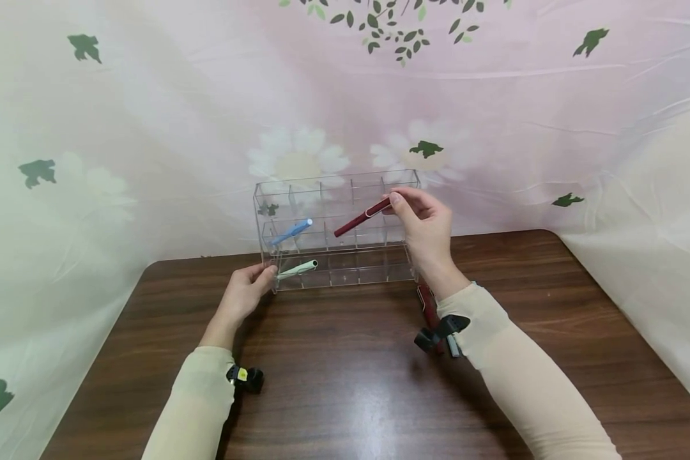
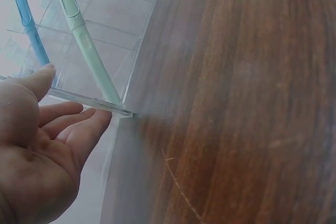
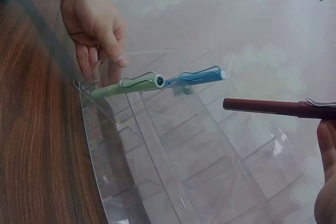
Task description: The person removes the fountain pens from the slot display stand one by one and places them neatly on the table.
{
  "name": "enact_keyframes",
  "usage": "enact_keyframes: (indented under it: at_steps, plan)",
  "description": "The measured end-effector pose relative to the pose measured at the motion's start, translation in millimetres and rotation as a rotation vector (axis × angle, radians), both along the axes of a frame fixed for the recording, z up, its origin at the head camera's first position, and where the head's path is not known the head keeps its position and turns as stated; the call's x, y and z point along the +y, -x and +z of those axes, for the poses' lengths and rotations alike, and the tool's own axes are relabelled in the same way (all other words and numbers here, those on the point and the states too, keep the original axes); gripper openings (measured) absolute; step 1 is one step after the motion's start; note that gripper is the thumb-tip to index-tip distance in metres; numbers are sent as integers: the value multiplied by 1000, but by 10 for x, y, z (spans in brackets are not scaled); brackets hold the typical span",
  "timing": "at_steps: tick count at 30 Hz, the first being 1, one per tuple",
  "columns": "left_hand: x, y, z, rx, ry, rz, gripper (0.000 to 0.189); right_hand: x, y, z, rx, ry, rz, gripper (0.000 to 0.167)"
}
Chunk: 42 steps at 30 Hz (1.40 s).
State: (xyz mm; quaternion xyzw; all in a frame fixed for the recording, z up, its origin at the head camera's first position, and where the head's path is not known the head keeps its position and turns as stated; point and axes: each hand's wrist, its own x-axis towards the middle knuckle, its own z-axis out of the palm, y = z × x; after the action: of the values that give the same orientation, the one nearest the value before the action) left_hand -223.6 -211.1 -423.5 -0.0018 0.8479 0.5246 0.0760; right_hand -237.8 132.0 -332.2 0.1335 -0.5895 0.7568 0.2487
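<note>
Right grip (image 1: 429, 230) pinches higher than left grip (image 1: 245, 292).

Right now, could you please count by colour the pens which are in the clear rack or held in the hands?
Blue pen, in the clear rack: 1
Light green pen, in the clear rack: 1
Dark red pen, held in the right hand: 1
Total: 3

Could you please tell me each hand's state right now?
Left hand: gripping the clear plastic compartmented rack by one end.
Right hand: holding a slim dark red pen.
</note>
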Motion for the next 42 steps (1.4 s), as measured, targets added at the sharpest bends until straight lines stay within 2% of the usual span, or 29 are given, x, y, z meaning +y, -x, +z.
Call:
enact_keyframes:
  at_steps: [6,8,14,21,31,37,42]
  plan:
    - [10,-12,14,5,-8,-4,58,136,-49,23,-7,-30,-33,19]
    - [14,-15,26,4,-12,-2,58,176,-62,26,-6,-38,-46,25]
    - [22,-23,31,3,-11,0,58,277,-88,11,1,-31,-65,9]
    - [-3,-22,2,9,16,-6,59,380,-93,-20,-26,-40,-74,21]
    - [-1,12,-8,19,6,-23,60,519,-119,-83,-66,-105,-138,8]
    - [-4,8,-6,16,14,-18,60,588,-145,-140,-80,-185,-178,22]
    - [-19,5,0,11,15,-20,60,653,-178,-157,-82,-217,-189,25]
